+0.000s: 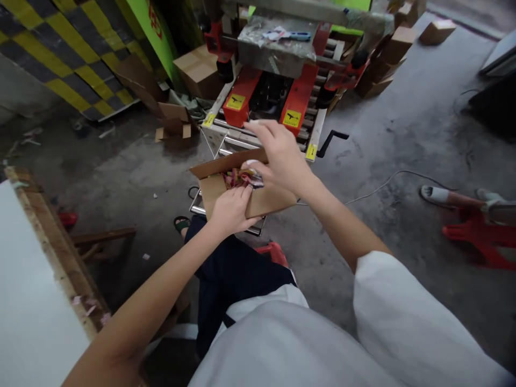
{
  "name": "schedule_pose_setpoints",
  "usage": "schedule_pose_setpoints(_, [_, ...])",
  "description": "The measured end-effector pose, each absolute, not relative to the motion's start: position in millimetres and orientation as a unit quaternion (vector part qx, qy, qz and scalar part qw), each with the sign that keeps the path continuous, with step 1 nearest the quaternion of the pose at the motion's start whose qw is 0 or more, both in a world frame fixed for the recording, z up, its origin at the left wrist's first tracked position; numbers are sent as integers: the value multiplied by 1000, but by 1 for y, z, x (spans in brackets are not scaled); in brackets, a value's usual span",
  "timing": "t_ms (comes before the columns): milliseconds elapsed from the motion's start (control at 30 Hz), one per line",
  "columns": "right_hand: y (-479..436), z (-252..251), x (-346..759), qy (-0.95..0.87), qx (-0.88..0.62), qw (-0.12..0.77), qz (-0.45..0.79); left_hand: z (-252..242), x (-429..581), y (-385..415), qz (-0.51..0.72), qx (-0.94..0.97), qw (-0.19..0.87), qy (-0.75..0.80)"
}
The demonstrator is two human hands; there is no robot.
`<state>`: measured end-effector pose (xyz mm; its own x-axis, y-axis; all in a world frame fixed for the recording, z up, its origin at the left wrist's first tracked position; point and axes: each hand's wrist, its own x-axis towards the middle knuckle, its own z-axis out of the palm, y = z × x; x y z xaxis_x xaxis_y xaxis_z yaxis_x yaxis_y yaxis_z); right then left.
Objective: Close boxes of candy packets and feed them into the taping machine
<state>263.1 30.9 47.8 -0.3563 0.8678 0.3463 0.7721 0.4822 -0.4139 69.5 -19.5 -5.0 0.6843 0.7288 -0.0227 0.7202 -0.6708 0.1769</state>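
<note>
An open cardboard box point(272, 200) rests at the near end of the roller conveyor, its far flap point(223, 163) raised. Inside lie crumpled, colourful packets or cloth point(242, 178) in red, pink and yellow; their exact kind is unclear. My left hand point(233, 210) lies over the near flap, fingers stretched toward the contents and thumb spread along the cardboard. Above the right part of the box, my right hand point(279, 157) is open, with thumb and fingers apart and nothing visible between them. It hides part of the far flap and the inside.
Beyond the box stands a carton sealing machine with red guides point(300, 97), a black crank handle point(332, 142) and a cutter point(298, 36) on top. Cardboard boxes point(201, 67) stand on both sides. A white-topped table point(28, 279) is at left; a person's foot point(437, 194) shows at right.
</note>
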Motion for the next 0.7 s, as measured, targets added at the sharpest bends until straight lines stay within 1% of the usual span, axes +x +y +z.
schedule_pose_setpoints(100, [52, 47, 243, -834, -499, 192, 137, -5, 69, -17, 17, 913, 87, 399])
schedule_pose_setpoints(167, [42, 35, 233, -835, -503, 152, 161, -6, 70, -17, 23, 913, 93, 397])
schedule_pose_setpoints(200, [30, 26, 232, -835, -504, 148, 165, -8, 70, -18, 27, 913, 96, 396])
schedule_pose_setpoints(333, [-28, -18, 238, -833, -494, 191, 160, -19, 69, -24, 59, 917, 87, 384])
schedule_pose_setpoints(433, [-45, -39, 244, -829, -492, 226, 143, -26, 67, -27, 99, 921, 66, 372])
schedule_pose_setpoints(600, [-37, -39, 244, -825, -489, 251, 132, -34, 58, -35, 162, 923, 38, 346])
schedule_pose_setpoints(700, [-37, -37, 244, -826, -485, 252, 137, -32, 48, -48, 196, 926, 26, 321])
